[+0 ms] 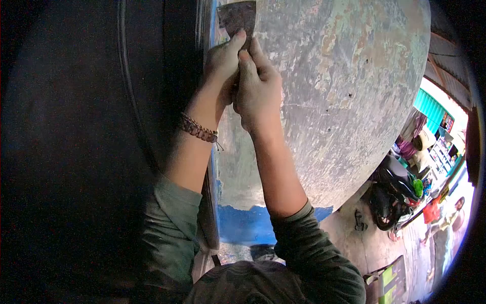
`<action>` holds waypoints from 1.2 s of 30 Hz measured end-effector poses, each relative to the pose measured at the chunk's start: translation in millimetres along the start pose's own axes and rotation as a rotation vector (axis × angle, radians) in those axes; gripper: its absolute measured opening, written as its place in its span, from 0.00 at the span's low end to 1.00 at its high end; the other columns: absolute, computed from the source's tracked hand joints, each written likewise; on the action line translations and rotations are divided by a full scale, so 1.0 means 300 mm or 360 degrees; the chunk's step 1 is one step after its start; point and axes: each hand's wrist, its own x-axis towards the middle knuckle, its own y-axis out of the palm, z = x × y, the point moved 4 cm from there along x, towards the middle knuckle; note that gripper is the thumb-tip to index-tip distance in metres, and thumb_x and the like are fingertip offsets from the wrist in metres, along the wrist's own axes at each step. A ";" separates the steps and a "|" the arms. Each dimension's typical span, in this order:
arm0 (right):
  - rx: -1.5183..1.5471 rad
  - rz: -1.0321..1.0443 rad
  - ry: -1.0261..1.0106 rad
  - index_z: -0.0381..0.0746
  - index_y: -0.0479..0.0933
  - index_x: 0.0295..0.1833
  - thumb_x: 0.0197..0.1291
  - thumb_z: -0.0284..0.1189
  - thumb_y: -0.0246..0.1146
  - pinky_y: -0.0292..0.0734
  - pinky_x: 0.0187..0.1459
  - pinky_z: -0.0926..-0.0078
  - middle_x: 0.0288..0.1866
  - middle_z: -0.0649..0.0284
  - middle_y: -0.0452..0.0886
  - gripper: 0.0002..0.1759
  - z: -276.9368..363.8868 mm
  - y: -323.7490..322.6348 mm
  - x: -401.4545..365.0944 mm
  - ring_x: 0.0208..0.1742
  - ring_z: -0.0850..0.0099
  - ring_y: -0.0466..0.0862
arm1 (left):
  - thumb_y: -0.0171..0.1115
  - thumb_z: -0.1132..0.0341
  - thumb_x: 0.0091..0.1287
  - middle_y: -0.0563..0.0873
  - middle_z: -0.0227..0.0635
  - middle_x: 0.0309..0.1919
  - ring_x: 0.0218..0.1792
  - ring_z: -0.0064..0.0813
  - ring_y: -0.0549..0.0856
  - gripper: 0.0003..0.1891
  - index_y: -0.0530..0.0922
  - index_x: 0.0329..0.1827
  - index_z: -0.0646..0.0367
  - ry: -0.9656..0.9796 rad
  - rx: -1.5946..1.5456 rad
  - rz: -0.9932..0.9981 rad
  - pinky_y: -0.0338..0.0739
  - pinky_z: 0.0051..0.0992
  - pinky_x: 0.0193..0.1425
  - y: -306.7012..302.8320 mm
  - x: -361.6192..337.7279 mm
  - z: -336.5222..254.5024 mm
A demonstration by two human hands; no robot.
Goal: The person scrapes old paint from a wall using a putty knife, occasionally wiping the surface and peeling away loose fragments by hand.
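A dark, wide-bladed scraper (pixel 239 16) lies against the patchy wall (pixel 334 116) near the top of the head view. My left hand (pixel 220 63) is closed around its lower part, with the thumb stretched up along the tool. Pressed close beside it, my right hand (pixel 260 86) also grips the scraper, thumb and forefinger pointing up toward the blade. My palms and fingers hide the handle. Around the blade the wall shows grey and whitish, with flaking pale green and tan patches farther right.
A blue painted band (pixel 248 224) crosses the wall's lower part. Along my left runs a dark frame edge (pixel 208 218) beside a very dark area. To the right stand a parked motorbike (pixel 392 187), hanging cloth (pixel 412 129) and a person (pixel 448 223) in the distance.
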 end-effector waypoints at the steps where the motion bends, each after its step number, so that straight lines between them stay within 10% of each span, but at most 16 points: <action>1: 0.0063 -0.0014 -0.0085 0.33 0.65 0.67 0.66 0.29 0.51 0.74 0.48 0.73 0.44 0.42 0.82 0.25 0.021 0.003 0.001 0.46 0.66 0.83 | 0.68 0.51 0.60 0.84 0.32 0.40 0.39 0.28 0.81 0.21 0.81 0.48 0.57 -0.0068 -0.0106 0.0148 0.75 0.29 0.47 0.012 -0.005 -0.013; 6: -0.0084 -0.0096 -0.0300 0.32 0.66 0.66 0.66 0.27 0.49 0.75 0.42 0.70 0.36 0.41 0.81 0.23 0.000 -0.003 -0.006 0.38 0.69 0.83 | 0.63 0.53 0.64 0.83 0.32 0.36 0.35 0.27 0.80 0.16 0.81 0.44 0.57 0.0173 -0.0213 0.0183 0.75 0.28 0.42 0.021 -0.002 0.002; 9: 0.0023 0.0053 -0.0188 0.32 0.65 0.68 0.68 0.32 0.52 0.72 0.28 0.84 0.40 0.59 0.82 0.25 0.050 0.003 0.022 0.28 0.82 0.76 | 0.63 0.54 0.64 0.84 0.33 0.39 0.38 0.26 0.81 0.17 0.81 0.46 0.58 -0.0125 -0.0197 0.0316 0.75 0.26 0.43 0.037 -0.008 -0.058; 12: -0.0210 -0.0025 -0.0336 0.30 0.63 0.68 0.68 0.30 0.51 0.69 0.58 0.76 0.53 0.51 0.80 0.25 0.073 0.009 -0.016 0.53 0.69 0.78 | 0.62 0.55 0.66 0.84 0.32 0.36 0.36 0.26 0.81 0.15 0.81 0.43 0.58 -0.0012 -0.0176 0.0308 0.75 0.26 0.42 0.009 0.008 -0.020; 16: -0.0210 -0.0046 -0.0231 0.30 0.63 0.68 0.68 0.28 0.50 0.66 0.61 0.76 0.60 0.48 0.76 0.25 0.054 0.007 -0.024 0.60 0.69 0.75 | 0.61 0.54 0.66 0.83 0.32 0.34 0.35 0.26 0.80 0.13 0.81 0.41 0.55 -0.0033 -0.0343 0.0360 0.75 0.28 0.40 0.010 0.023 -0.002; 19: -0.0026 0.0085 0.0062 0.28 0.63 0.67 0.68 0.28 0.50 0.72 0.53 0.79 0.57 0.50 0.78 0.24 0.021 0.009 -0.009 0.53 0.70 0.79 | 0.60 0.54 0.67 0.83 0.32 0.34 0.35 0.26 0.80 0.13 0.81 0.41 0.54 -0.0145 -0.0305 0.0347 0.74 0.28 0.41 0.013 0.018 0.018; 22: -0.0410 -0.0198 -0.0550 0.30 0.65 0.66 0.68 0.30 0.51 0.74 0.30 0.82 0.38 0.59 0.81 0.24 0.007 0.006 -0.020 0.29 0.78 0.78 | 0.60 0.54 0.67 0.82 0.31 0.32 0.33 0.25 0.80 0.13 0.81 0.41 0.54 -0.0131 -0.0276 0.0254 0.74 0.27 0.40 0.002 0.028 0.053; 24: -0.0092 -0.0113 -0.0366 0.31 0.66 0.66 0.68 0.30 0.52 0.64 0.18 0.84 0.30 0.66 0.78 0.23 0.007 0.012 0.008 0.19 0.83 0.69 | 0.61 0.52 0.65 0.83 0.39 0.39 0.39 0.33 0.82 0.20 0.80 0.45 0.63 -0.0095 -0.0325 0.0330 0.74 0.34 0.45 0.012 0.047 0.031; 29: -0.0143 -0.0032 -0.0248 0.30 0.66 0.66 0.68 0.29 0.53 0.68 0.23 0.83 0.37 0.63 0.80 0.24 -0.031 -0.015 0.004 0.25 0.81 0.74 | 0.60 0.52 0.66 0.83 0.39 0.40 0.41 0.33 0.81 0.21 0.80 0.45 0.64 -0.0201 -0.0263 0.0258 0.74 0.32 0.46 0.015 0.035 0.069; 31: -0.0258 -0.0178 -0.0650 0.27 0.67 0.62 0.64 0.27 0.49 0.76 0.48 0.65 0.45 0.39 0.80 0.23 -0.002 -0.018 -0.008 0.45 0.50 0.83 | 0.58 0.51 0.67 0.83 0.38 0.41 0.42 0.32 0.81 0.21 0.79 0.46 0.63 0.0045 -0.0434 0.0311 0.74 0.31 0.47 0.035 0.012 0.065; 36: -0.0506 0.0207 -0.0111 0.32 0.75 0.56 0.62 0.32 0.58 0.79 0.40 0.70 0.42 0.51 0.84 0.20 0.125 -0.180 0.092 0.37 0.67 0.84 | 0.53 0.50 0.70 0.83 0.39 0.31 0.30 0.29 0.83 0.21 0.76 0.41 0.63 -0.0002 -0.0514 0.0611 0.78 0.29 0.35 0.118 -0.058 0.033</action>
